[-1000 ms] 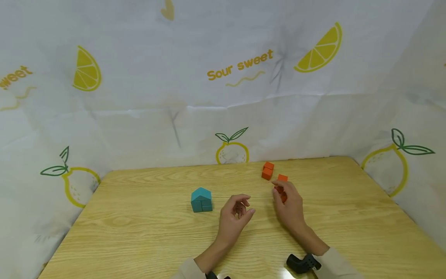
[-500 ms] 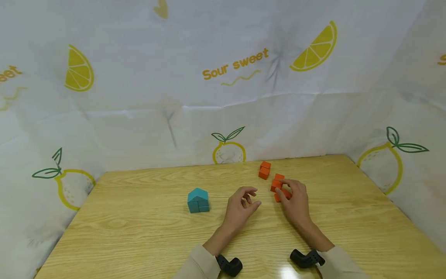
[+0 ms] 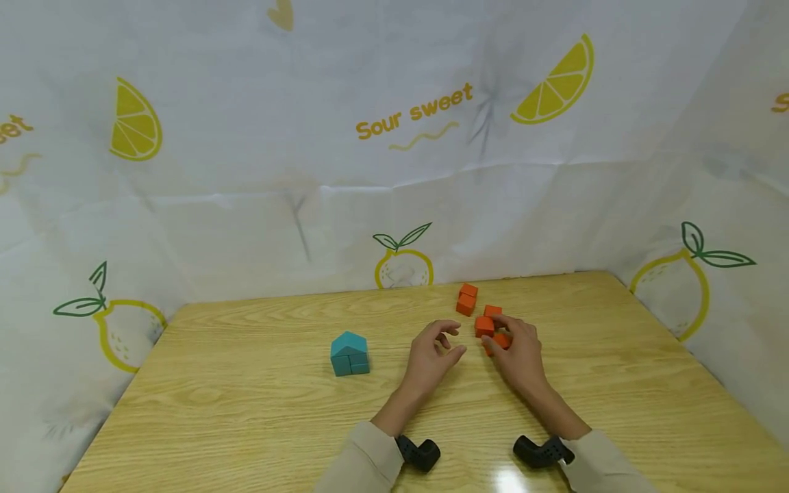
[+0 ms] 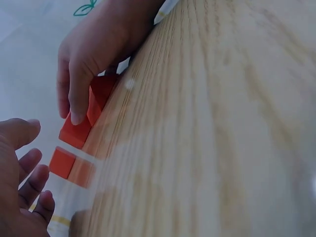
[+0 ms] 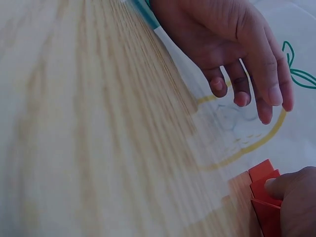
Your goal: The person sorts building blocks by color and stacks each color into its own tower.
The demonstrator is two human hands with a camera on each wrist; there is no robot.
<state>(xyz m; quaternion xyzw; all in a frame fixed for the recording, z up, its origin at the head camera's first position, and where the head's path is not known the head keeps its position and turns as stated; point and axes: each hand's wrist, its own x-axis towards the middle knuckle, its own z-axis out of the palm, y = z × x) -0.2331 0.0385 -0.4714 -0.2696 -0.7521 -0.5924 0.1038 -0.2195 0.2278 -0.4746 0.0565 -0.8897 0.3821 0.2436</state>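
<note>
My right hand pinches an orange block between thumb and fingers, low over the tabletop. Another orange block lies under its palm side, partly covered by the thumb and fingers. A further orange block sits just behind. In the left wrist view, the thumb and a finger straddle the orange block. My left hand hovers to the left of the blocks, fingers loosely bent, with nothing in it. The right wrist view also shows this left hand apart from the blocks.
Two orange blocks stand together farther back. To the left is a house-shaped stack of teal blocks with a pointed top. A white cloth with lemon prints hangs behind the wooden table.
The right hand has drawn back slightly, exposing more orange blocks, and the gripped block has shifted a little left and forward. My left hand has moved right and farther from me. The view has shifted slightly.
</note>
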